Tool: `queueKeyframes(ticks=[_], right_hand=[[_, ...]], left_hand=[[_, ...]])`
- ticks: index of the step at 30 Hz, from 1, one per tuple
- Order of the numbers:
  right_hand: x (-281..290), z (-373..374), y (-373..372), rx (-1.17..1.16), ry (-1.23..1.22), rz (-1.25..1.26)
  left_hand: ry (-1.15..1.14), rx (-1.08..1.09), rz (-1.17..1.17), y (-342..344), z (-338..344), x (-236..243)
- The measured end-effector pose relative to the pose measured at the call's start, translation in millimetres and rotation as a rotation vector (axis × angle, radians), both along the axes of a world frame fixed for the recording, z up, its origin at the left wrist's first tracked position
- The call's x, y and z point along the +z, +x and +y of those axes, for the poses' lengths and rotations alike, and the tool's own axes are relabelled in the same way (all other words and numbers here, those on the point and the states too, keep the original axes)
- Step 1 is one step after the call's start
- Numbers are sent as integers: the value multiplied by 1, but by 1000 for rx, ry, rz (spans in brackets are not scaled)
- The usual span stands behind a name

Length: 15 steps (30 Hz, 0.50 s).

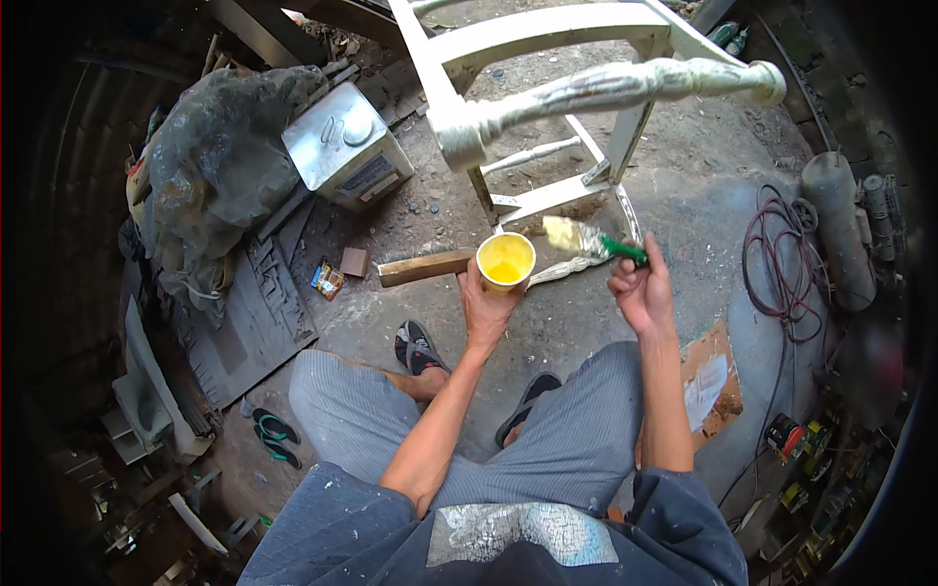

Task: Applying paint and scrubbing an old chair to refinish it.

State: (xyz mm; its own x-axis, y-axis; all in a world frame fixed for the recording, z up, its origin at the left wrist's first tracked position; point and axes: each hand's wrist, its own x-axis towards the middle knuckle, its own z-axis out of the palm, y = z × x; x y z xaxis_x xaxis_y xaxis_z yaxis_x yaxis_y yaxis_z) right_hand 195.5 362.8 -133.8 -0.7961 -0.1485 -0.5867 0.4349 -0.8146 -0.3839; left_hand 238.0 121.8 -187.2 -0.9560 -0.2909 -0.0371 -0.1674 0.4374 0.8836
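My left hand (489,305) is wrapped round a white cup (505,262) with yellow paint inside, held upright over the floor. In my right hand (645,286) is a paintbrush (598,240) with a green handle. Its bristles are coated pale yellow and point left, a little above and right of the cup, apart from it. Beyond both hands stands a wooden chair frame (557,29) painted off-white, with turned legs. The nearest leg (625,88) has a patchy, streaked coat.
A square metal can (349,146) stands at the far left beside a plastic-covered heap (225,146). A wood strip (425,267) lies left of the cup. At right are a coiled hose (782,254) and a grey cylinder (838,230). Slippers (276,436) lie at lower left.
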Motion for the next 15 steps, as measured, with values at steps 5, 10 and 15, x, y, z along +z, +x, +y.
queueKeyframes(ticks=[5,10,15], right_hand=[[-58,15,-56,-41,198,124],[-136,10,-138,6,594,214],[-212,-46,-174,160,977,321]], left_hand=[[51,84,39,0,-10,-33],[80,149,67,8,-23,-66],[216,236,91,17,-48,-82]])
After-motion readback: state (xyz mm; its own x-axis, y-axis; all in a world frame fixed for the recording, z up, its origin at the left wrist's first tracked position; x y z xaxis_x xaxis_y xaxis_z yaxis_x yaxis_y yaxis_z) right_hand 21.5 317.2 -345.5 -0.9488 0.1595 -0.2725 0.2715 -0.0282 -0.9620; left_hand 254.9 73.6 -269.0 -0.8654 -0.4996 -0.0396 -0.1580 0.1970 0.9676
